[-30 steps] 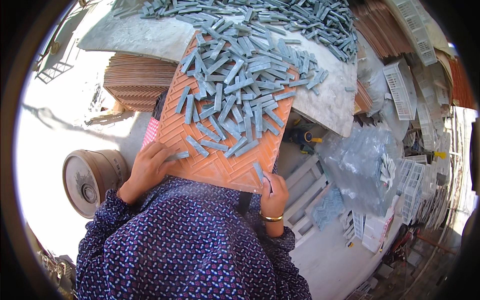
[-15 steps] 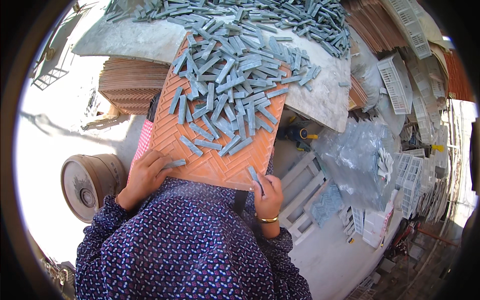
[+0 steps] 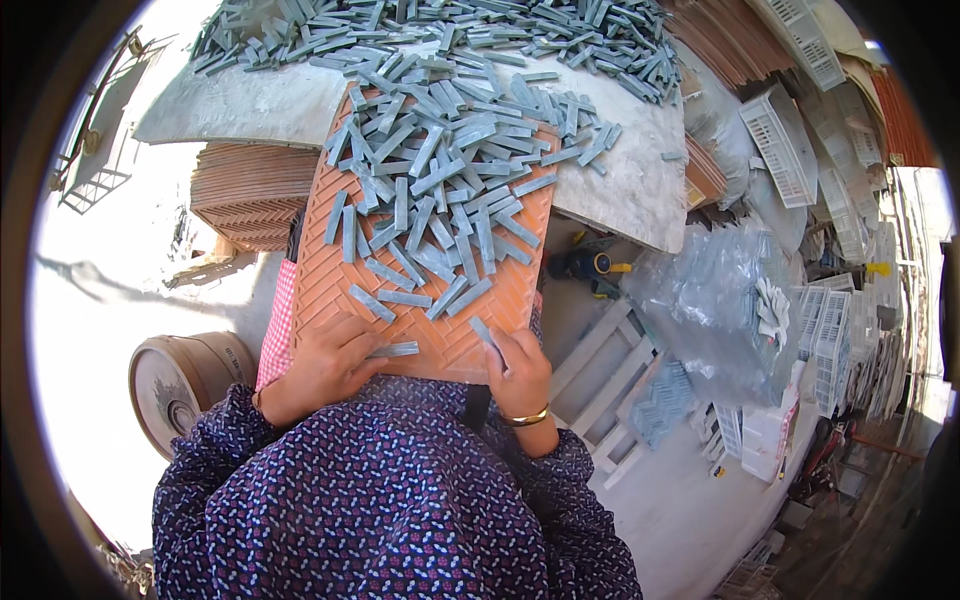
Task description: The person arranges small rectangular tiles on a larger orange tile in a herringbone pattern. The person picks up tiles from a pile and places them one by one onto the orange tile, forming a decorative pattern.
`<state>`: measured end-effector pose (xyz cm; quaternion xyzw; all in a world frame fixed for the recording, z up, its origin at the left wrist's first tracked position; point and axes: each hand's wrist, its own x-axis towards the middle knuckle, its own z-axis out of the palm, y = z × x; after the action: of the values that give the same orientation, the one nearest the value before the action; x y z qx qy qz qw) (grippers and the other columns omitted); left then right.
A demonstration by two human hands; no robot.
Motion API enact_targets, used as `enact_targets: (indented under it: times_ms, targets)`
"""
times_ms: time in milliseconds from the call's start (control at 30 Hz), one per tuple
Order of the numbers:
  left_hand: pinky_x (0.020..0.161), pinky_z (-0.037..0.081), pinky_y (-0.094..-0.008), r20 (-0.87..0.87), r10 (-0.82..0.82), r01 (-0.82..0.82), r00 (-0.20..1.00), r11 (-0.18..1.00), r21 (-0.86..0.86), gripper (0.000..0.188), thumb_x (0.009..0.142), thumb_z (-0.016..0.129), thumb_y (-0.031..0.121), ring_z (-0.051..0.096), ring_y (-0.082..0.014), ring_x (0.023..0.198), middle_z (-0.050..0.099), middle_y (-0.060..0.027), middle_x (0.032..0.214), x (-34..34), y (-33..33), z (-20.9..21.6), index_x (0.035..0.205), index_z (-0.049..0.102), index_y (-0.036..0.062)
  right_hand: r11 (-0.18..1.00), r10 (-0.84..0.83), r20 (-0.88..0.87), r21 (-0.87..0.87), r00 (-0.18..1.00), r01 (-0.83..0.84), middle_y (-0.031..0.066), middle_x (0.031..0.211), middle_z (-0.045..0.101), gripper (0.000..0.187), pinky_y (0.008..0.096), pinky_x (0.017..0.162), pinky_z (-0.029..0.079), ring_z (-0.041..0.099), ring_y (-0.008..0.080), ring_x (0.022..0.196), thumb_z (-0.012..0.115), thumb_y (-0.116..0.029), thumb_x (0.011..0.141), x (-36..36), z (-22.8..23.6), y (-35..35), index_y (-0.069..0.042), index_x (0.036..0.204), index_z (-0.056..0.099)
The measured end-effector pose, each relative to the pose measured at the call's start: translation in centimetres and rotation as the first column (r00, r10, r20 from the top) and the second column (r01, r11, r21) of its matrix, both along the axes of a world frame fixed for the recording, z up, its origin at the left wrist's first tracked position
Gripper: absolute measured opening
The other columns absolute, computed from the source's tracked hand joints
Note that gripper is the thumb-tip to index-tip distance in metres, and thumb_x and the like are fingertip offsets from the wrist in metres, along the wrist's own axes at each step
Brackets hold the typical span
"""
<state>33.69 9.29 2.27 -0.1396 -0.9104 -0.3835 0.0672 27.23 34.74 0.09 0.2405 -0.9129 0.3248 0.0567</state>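
In the left hand (image 3: 338, 360), thumb and fingers nearly together, pinched by one end: a grey strip (image 3: 400, 349), free end pointing right. In the right hand (image 3: 520, 374), in a similarly narrow pinch: another strip (image 3: 483, 331), free end tilted up and to the left. Close to each other but apart, both at the near edge of an orange board (image 3: 440, 357) with herringbone ridges. Hard to tell whether touching its surface.

Probably light, hard and stiff, like cut stone or fired clay; likely to chip or snap if dropped, perhaps slightly slippery with dust. Best held by the long sides, near one end, with a gentle pinch.

Farther up the board, heaped at all angles: loose strips (image 3: 425, 185), spilling onto a pale table (image 3: 630, 205). To the left, a stack of boards (image 3: 250, 195) and a bucket (image 3: 165, 395); to the right, a pallet (image 3: 590, 345) and a plastic-wrapped bundle (image 3: 700, 310).

Compared with a second ago: a shift of the left hand inward from the board's left corner, bringing strip closer to strip. No visible change among the loose strips, nor in either pinch.
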Motion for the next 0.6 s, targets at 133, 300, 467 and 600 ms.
enact_targets:
  times_ms: [133,300,467,600]
  targets:
    - [0.063,0.048,-0.0356,-0.041,-0.054,0.054,0.998,0.998,-0.017,0.027,0.064,0.073,0.010,0.059,-0.0268,0.077,0.058,-0.0099,0.086,-0.8,1.1,0.1,0.088,0.061,0.0042,1.000,-0.004,0.031,0.027,1.000,0.003,0.0109,0.077,0.054,0.024,0.0336,0.058,0.046,0.056,0.0267,0.066,0.068,-0.002,0.068,0.5,0.7,1.2,-0.001,0.091,0.064]
    - [0.065,0.050,-0.0346,-0.002,-0.149,0.148,0.989,0.987,-0.063,0.027,0.067,0.072,0.015,0.059,-0.0267,0.080,0.058,-0.0091,0.088,-1.4,1.8,-1.0,0.089,0.061,0.0053,0.988,-0.052,0.040,0.150,0.998,0.046,0.0080,0.075,0.052,0.024,0.0335,0.058,0.046,0.056,0.0250,0.066,0.069,-0.006,0.068,1.8,1.4,2.4,-0.003,0.092,0.064]
    - [0.065,0.049,-0.0343,-0.015,-0.162,0.161,0.987,0.986,-0.045,0.027,0.069,0.071,0.015,0.059,-0.0261,0.080,0.057,-0.0088,0.088,-2.1,3.0,-1.2,0.091,0.060,0.0056,0.988,-0.056,-0.010,0.142,0.998,0.057,0.0081,0.076,0.052,0.027,0.0338,0.058,0.047,0.056,0.0256,0.067,0.069,-0.008,0.069,1.7,0.2,1.7,-0.003,0.094,0.063]
    - [0.063,0.049,-0.0341,-0.034,-0.150,0.150,0.988,0.989,0.009,0.026,0.069,0.071,0.014,0.058,-0.0256,0.077,0.056,-0.0082,0.084,-2.8,3.9,-1.3,0.090,0.060,0.0049,0.992,-0.063,0.069,0.118,0.996,0.054,0.0093,0.081,0.054,0.028,0.0351,0.061,0.047,0.058,0.0271,0.070,0.069,-0.009,0.070,1.5,0.2,1.9,-0.004,0.096,0.062]
